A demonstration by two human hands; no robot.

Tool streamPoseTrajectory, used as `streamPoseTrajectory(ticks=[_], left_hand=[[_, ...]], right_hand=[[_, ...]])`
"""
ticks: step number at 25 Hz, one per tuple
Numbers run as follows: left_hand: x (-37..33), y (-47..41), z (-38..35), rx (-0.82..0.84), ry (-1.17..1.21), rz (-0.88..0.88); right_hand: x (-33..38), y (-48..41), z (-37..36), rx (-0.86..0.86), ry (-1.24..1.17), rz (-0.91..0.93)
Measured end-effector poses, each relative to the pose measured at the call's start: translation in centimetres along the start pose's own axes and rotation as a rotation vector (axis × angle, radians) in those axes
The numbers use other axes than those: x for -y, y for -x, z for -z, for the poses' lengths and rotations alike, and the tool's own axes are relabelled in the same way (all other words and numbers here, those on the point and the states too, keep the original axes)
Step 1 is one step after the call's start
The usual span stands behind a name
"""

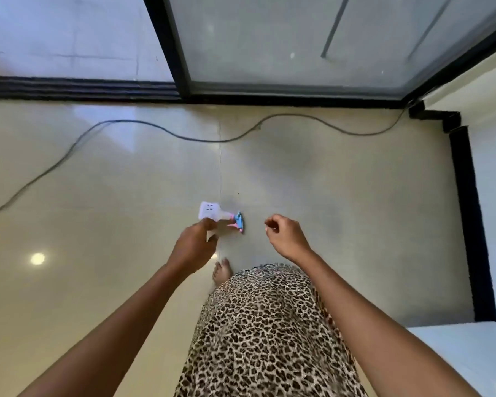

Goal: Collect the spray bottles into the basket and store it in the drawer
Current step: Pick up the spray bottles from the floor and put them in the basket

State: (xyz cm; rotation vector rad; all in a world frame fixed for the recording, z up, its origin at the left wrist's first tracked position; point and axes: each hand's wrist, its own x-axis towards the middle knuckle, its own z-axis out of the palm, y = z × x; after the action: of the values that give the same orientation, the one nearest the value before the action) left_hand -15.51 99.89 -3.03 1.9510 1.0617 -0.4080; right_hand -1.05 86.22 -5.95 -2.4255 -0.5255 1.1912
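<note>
While spray bottle [218, 216] lies sideways, nozzle right, left hand [194, 247] touches it; right hand [287, 234] loosely curled, empty.

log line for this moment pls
left hand: holding spray bottle | right hand: empty, loosely curled | basket: not in view | cable: on floor

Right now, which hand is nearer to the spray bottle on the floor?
Left. The left hand overlaps the neck of the spray bottle, reaching for it. The right hand hangs apart, to the right of its blue-pink head.
</note>
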Motion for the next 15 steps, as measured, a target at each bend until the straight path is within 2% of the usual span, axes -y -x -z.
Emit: streamPoseTrajectory(ticks=[3, 8, 12, 15], left_hand=[[4.3, -8.7, -4.2, 0.074, -0.097, 0.032], [13.3, -22.1, -12.5, 0.025, -0.15, 0.121], [21.3, -29.7, -18.7, 0.003, -0.088, 0.19], [24.4, -32.3, -21.3, 0.004, -0.031, 0.217]], right_hand=[[-3.6, -8.7, -5.6, 0.082, 0.064, -0.087], [-11.0, -22.6, -15.9, 0.156, 0.059, -0.188], [-16.2, -30.9, -23.7, 0.147, -0.037, -0.287], [-17.7, -34.3, -27.6, 0.131, -0.177, -0.351]])
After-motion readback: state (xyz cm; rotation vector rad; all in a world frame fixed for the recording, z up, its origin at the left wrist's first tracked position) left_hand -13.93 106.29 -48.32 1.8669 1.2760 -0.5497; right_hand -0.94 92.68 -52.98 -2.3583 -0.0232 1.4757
